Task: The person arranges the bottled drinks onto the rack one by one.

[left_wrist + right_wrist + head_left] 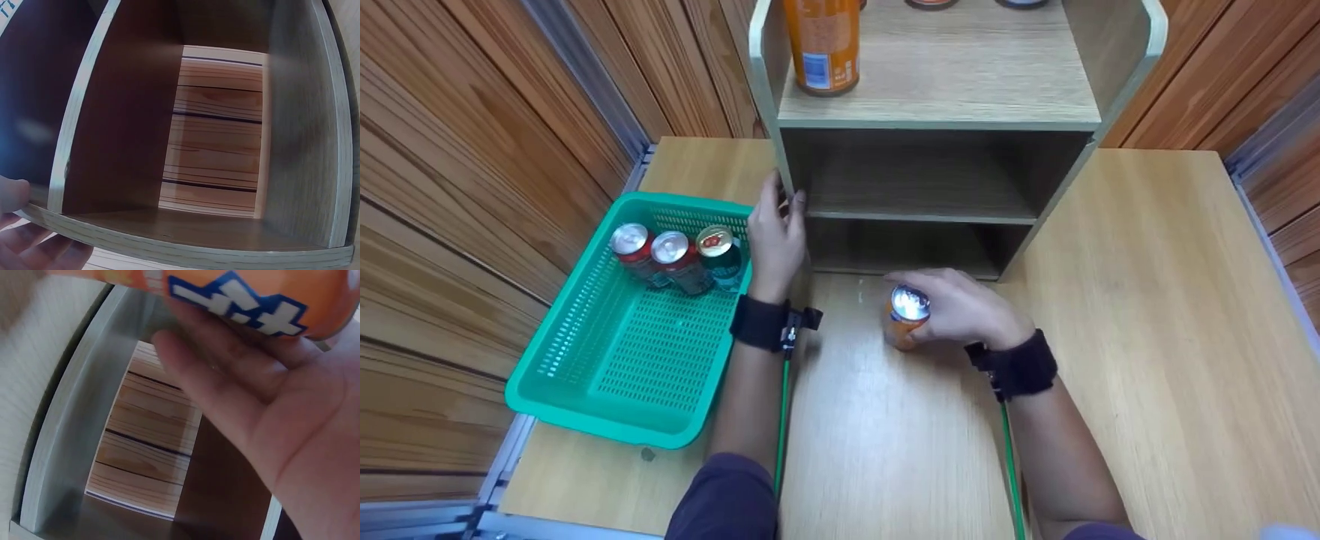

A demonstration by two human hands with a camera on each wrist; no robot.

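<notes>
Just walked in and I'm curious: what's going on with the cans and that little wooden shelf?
A person's right hand grips an orange can above the table, just in front of the wooden shelf unit. The left hand rests on the shelf's left front edge. Another orange can stands on top of the shelf, and three cans sit in a green basket to the left.

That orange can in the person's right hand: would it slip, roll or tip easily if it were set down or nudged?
The orange can looks like smooth, rigid metal, so it may be a bit slippery; the right hand wraps its fingers round it. On its flat base it should stand, like the one on the shelf unit. On its side it would probably roll.
</notes>
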